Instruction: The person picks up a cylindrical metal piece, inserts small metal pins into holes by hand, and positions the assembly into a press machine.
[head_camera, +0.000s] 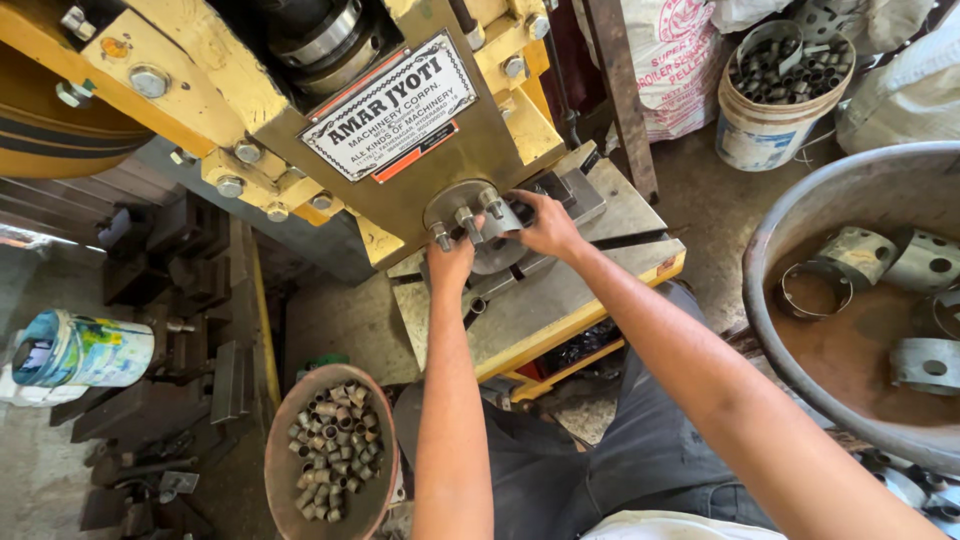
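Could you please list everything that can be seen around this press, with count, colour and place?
Press machine: one, yellow with grey bolts, upper left and centre.
Label plate: one, white with a red strip, on the press front.
Press table: one, grey steel with yellow edge, under the hands.
Round basin: one, rusty brown, bottom left, full of short grey tube pieces.
Large tub: one, grey, right edge, holding several perforated metal bands.
Bucket: one, white, top right, full of dark tubes.
Sacks: a few, white, top right.
Can: one, blue and white, lying at left.
Left hand: at the round tool holder.
Right hand: on the grey part there.
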